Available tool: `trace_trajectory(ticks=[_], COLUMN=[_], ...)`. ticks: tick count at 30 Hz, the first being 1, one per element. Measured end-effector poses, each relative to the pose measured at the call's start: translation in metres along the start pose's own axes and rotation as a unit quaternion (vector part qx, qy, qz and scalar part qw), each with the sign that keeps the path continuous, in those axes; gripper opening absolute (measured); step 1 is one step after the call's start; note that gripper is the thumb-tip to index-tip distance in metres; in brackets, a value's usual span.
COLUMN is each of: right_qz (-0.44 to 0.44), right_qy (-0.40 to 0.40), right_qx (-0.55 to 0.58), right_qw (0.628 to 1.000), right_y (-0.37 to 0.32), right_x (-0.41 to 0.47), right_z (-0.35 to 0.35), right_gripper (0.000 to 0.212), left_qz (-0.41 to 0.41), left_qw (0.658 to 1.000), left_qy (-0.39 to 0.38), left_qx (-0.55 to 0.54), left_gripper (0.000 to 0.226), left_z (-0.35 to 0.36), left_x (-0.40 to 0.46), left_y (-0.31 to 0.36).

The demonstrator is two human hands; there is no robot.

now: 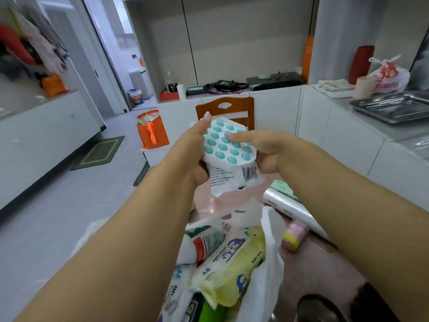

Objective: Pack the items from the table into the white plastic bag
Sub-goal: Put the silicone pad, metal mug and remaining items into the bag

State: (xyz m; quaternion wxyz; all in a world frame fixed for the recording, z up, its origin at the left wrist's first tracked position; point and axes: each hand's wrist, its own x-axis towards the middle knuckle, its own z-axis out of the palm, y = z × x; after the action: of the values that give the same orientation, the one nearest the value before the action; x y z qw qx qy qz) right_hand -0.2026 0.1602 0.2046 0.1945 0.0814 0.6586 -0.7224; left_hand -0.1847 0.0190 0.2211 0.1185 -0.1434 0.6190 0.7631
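From the head view, your left hand and right hand both grip a white soft pack with teal dots, held up above the pink glossy tabletop. Below it, the white plastic bag stands open, holding a yellow baby-wipes pack.

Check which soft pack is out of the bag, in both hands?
The white pack with teal dots, held above the table; the yellow baby wipes pack sits inside the white plastic bag.
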Motion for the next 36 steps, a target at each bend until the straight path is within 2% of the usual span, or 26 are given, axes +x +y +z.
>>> trace_trajectory(ticks=[3, 5, 6, 8, 9, 11, 12, 13, 14, 15, 16, 18, 19, 20, 21, 23, 24, 25, 26, 28, 29, 30, 32, 33, 34, 36], right_qz=[-0.007, -0.014, -0.012, -0.002, 0.0, 0.006, 0.011, 0.015, 0.018, 0.025, 0.033, 0.048, 0.06, 0.067, 0.067, 0.029, -0.034, -0.117, -0.188, -0.301, -0.338, -0.353, -0.302, -0.254, -0.197, -0.094], right_qy=[0.03, 0.026, 0.018, 0.012, 0.014, 0.017, 0.019, 0.021, 0.032, 0.046, 0.065, 0.103, 0.118, 0.129, 0.119, 0.078, 0.071, 0.086, 0.107, 0.189, 0.24, 0.283, 0.315, 0.319, 0.325, 0.32], right_qx=[0.022, -0.005, -0.031, -0.081, -0.103, -0.123, -0.121, -0.11, -0.095, -0.071, -0.04, 0.03, 0.028, -0.019, -0.115, -0.35, -0.439, -0.473, -0.466, -0.368, -0.307, -0.245, -0.104, -0.07, -0.09, -0.262], right_qw=[0.999, 1.0, 0.999, 0.997, 0.995, 0.992, 0.992, 0.994, 0.995, 0.996, 0.997, 0.993, 0.991, 0.989, 0.984, 0.933, 0.895, 0.869, 0.858, 0.859, 0.857, 0.858, 0.894, 0.911, 0.92, 0.906], right_y=[0.001, 0.009, 0.016, 0.033, 0.043, 0.063, 0.073, 0.083, 0.092, 0.1, 0.108, 0.126, 0.137, 0.147, 0.156, 0.165, 0.162, 0.154, 0.138, 0.1, 0.085, 0.07, 0.062, 0.07, 0.084, 0.121], right_x=[-0.043, -0.07, -0.083, -0.106, -0.116, -0.131, -0.134, -0.135, -0.134, -0.132, -0.127, -0.114, -0.108, -0.105, -0.107, -0.126, -0.139, -0.155, -0.174, -0.193, -0.188, -0.18, -0.146, -0.122, -0.095, -0.052], right_z=[0.011, 0.023, 0.03, 0.047, 0.057, 0.078, 0.087, 0.095, 0.103, 0.112, 0.12, 0.133, 0.14, 0.145, 0.151, 0.157, 0.155, 0.153, 0.148, 0.123, 0.103, 0.081, 0.027, 0.002, -0.023, -0.053], right_gripper=[0.031, 0.032, 0.031, 0.025, 0.023, 0.024, 0.022, 0.018, 0.016, 0.017, 0.022, 0.044, 0.05, 0.052, 0.052, 0.051, 0.047, 0.04, 0.033, 0.019, 0.016, 0.015, 0.012, 0.013, 0.014, 0.018], left_qz=[0.026, 0.093, 0.146, 0.239, 0.242, 0.16, 0.103, 0.065, 0.058, 0.068, 0.084, 0.098, 0.091, 0.081, 0.07, 0.075, 0.079, 0.083, 0.084, 0.087, 0.101, 0.126, 0.222, 0.284, 0.347, 0.432], left_qw=[0.988, 0.952, 0.922, 0.836, 0.782, 0.663, 0.625, 0.612, 0.626, 0.662, 0.715, 0.86, 0.917, 0.949, 0.962, 0.964, 0.961, 0.958, 0.954, 0.944, 0.929, 0.9, 0.822, 0.803, 0.801, 0.804], left_qy=[0.023, 0.099, 0.133, 0.186, 0.211, 0.252, 0.252, 0.244, 0.234, 0.222, 0.211, 0.195, 0.181, 0.167, 0.157, 0.156, 0.163, 0.171, 0.177, 0.194, 0.209, 0.235, 0.302, 0.321, 0.322, 0.297], left_qx=[0.154, 0.274, 0.332, 0.458, 0.533, 0.687, 0.731, 0.749, 0.742, 0.713, 0.661, 0.462, 0.344, 0.256, 0.214, 0.203, 0.209, 0.217, 0.225, 0.253, 0.287, 0.346, 0.429, 0.414, 0.366, 0.28], left_gripper=[0.05, 0.055, 0.05, 0.041, 0.042, 0.064, 0.071, 0.069, 0.059, 0.043, 0.03, 0.021, 0.019, 0.014, 0.016, 0.031, 0.032, 0.032, 0.03, 0.03, 0.032, 0.037, 0.046, 0.046, 0.041, 0.027], left_z=[-0.022, -0.043, -0.055, -0.081, -0.097, -0.13, -0.143, -0.155, -0.164, -0.168, -0.17, -0.167, -0.166, -0.165, -0.163, -0.161, -0.158, -0.155, -0.153, -0.147, -0.145, -0.142, -0.128, -0.119, -0.109, -0.09], left_x=[-0.043, -0.073, -0.089, -0.122, -0.135, -0.151, -0.154, -0.153, -0.152, -0.151, -0.151, -0.156, -0.159, -0.162, -0.165, -0.167, -0.168, -0.167, -0.164, -0.16, -0.157, -0.154, -0.152, -0.156, -0.159, -0.161], left_y=[0.01, 0.012, 0.012, 0.009, 0.006, -0.004, -0.011, -0.019, -0.025, -0.029, -0.03, -0.029, -0.026, -0.024, -0.023, -0.024, -0.024, -0.023, -0.022, -0.02, -0.02, -0.021, -0.022, -0.023, -0.023, -0.025])
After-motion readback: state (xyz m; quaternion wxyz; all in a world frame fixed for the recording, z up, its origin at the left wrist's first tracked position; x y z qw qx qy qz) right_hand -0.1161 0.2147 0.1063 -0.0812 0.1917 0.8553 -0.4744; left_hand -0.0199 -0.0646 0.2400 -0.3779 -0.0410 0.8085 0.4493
